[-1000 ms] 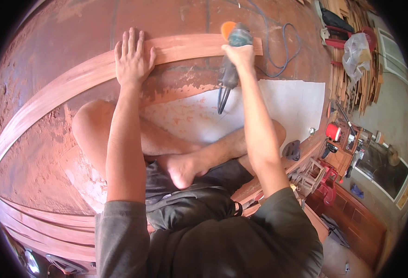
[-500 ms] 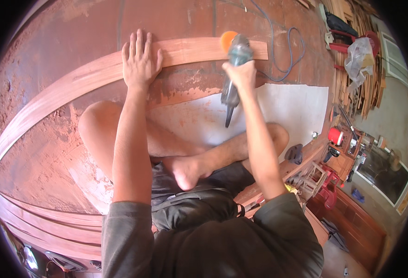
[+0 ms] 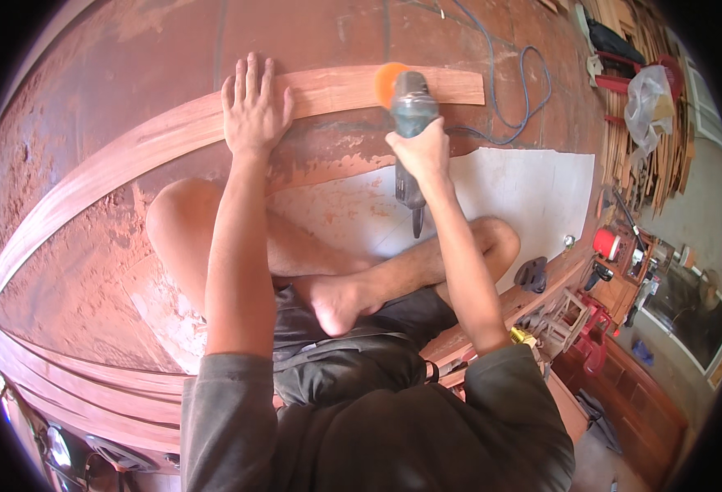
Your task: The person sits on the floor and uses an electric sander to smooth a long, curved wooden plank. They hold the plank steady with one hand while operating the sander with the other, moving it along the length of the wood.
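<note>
A long, curved wooden board (image 3: 164, 125) lies on the dusty tiled floor in front of my crossed legs. My left hand (image 3: 254, 111) rests flat on it, fingers stretched out toward the far edge. In my right hand (image 3: 423, 151) is an angle grinder (image 3: 414, 107), gripped round its dark teal body. The grinder's orange disc (image 3: 388, 84) is over the board near its right end; whether it touches the wood I cannot tell. Its tail points back toward my shin.
A blue power cord (image 3: 532, 90) loops on the floor right of the board. White sheeting (image 3: 533, 184) lies beneath my legs. More curved boards (image 3: 90, 394) are stacked at lower left. Wood strips (image 3: 636, 156), a clear plastic bag (image 3: 646, 102) and a red-and-white container (image 3: 606, 243) stand at right.
The grinder's disc has shifted slightly left along the board, and its tail has swung right. My left hand stays flat on the wood. The whole view has shifted a little.
</note>
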### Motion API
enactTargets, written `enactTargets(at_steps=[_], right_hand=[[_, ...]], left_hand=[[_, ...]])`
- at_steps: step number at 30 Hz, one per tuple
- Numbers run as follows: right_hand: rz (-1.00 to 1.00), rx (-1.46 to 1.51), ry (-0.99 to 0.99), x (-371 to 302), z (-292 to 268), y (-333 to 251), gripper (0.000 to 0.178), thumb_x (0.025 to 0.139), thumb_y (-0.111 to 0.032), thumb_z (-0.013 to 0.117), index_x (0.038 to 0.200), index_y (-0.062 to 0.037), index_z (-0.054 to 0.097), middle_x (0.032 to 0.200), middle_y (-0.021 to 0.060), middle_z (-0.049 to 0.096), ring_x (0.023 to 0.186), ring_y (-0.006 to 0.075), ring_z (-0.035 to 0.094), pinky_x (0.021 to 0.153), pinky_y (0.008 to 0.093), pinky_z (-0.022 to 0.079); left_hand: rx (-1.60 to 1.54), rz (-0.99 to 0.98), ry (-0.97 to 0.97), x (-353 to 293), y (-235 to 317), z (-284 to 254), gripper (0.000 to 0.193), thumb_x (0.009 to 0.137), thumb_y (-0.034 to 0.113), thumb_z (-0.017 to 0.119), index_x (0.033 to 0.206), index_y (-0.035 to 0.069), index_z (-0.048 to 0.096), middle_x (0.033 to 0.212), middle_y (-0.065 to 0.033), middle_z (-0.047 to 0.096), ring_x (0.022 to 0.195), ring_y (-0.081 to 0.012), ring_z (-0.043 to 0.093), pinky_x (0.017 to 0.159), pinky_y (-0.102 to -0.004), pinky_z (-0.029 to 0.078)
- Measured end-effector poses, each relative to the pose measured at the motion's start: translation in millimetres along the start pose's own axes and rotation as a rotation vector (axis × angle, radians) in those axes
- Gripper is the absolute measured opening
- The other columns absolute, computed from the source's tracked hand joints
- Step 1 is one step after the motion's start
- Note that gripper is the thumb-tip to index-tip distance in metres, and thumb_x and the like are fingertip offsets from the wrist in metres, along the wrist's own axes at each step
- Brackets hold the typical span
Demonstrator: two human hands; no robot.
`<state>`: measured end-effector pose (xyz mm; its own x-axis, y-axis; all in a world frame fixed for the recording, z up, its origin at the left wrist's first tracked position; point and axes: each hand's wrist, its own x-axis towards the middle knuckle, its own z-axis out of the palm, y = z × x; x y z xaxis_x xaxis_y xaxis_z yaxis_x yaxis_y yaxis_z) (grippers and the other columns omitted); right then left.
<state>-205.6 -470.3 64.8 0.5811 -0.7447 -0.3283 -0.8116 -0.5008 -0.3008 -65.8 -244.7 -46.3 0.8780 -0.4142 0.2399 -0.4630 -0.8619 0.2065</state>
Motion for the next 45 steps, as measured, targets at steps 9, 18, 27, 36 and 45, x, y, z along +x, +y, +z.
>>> enactTargets(at_steps=[9, 18, 27, 36, 45], right_hand=[[0.181, -0.130, 0.214, 105.9, -41.9, 68.1, 0.050, 0.064, -0.035, 0.087, 0.095, 0.0023, 0.076, 0.101, 0.0266, 0.076, 0.098, 0.0332, 0.076, 0.087, 0.0429, 0.059], [-0.020, -0.097, 0.023, 48.2, -24.1, 29.4, 0.082, 0.066, -0.033, 0.087, 0.125, 0.0135, 0.055, 0.117, 0.0346, 0.069, 0.113, 0.0414, 0.070, 0.098, 0.0449, 0.056], [0.103, -0.032, 0.080, 63.7, -28.3, 65.0, 0.085, 0.065, -0.032, 0.087, 0.126, 0.0160, 0.052, 0.120, 0.0362, 0.067, 0.113, 0.0424, 0.070, 0.100, 0.0450, 0.055], [0.203, -0.050, 0.248, 110.1, -48.4, 110.1, 0.057, 0.065, -0.035, 0.087, 0.103, 0.0060, 0.073, 0.105, 0.0277, 0.075, 0.102, 0.0346, 0.075, 0.092, 0.0428, 0.058], [0.142, -0.012, 0.102, 103.7, -58.0, 123.0, 0.086, 0.063, -0.037, 0.090, 0.123, 0.0147, 0.058, 0.113, 0.0327, 0.071, 0.107, 0.0386, 0.073, 0.094, 0.0431, 0.058]], left_hand=[[-0.008, 0.009, 0.031, 4.3, 1.4, 3.6, 0.059, 0.102, 0.046, 0.050, 0.151, 0.014, 0.053, 0.162, -0.0126, 0.044, 0.150, -0.0285, 0.039, 0.124, -0.0469, 0.027], [0.003, 0.021, 0.055, 1.6, -7.2, 10.1, 0.059, 0.102, 0.048, 0.051, 0.152, 0.016, 0.052, 0.162, -0.0113, 0.044, 0.151, -0.0288, 0.039, 0.124, -0.0477, 0.028], [0.022, 0.024, 0.045, 1.9, 0.7, -1.7, 0.056, 0.102, 0.045, 0.053, 0.149, 0.014, 0.055, 0.159, -0.0109, 0.047, 0.148, -0.0284, 0.042, 0.122, -0.0467, 0.031], [0.048, 0.021, 0.003, 3.1, 3.3, 5.0, 0.059, 0.103, 0.049, 0.050, 0.154, 0.018, 0.051, 0.162, -0.0092, 0.045, 0.152, -0.0270, 0.038, 0.125, -0.0464, 0.026], [-0.019, 0.059, 0.114, 3.9, 2.8, 7.4, 0.055, 0.101, 0.046, 0.054, 0.147, 0.015, 0.057, 0.156, -0.0120, 0.051, 0.145, -0.0293, 0.046, 0.120, -0.0489, 0.033]])
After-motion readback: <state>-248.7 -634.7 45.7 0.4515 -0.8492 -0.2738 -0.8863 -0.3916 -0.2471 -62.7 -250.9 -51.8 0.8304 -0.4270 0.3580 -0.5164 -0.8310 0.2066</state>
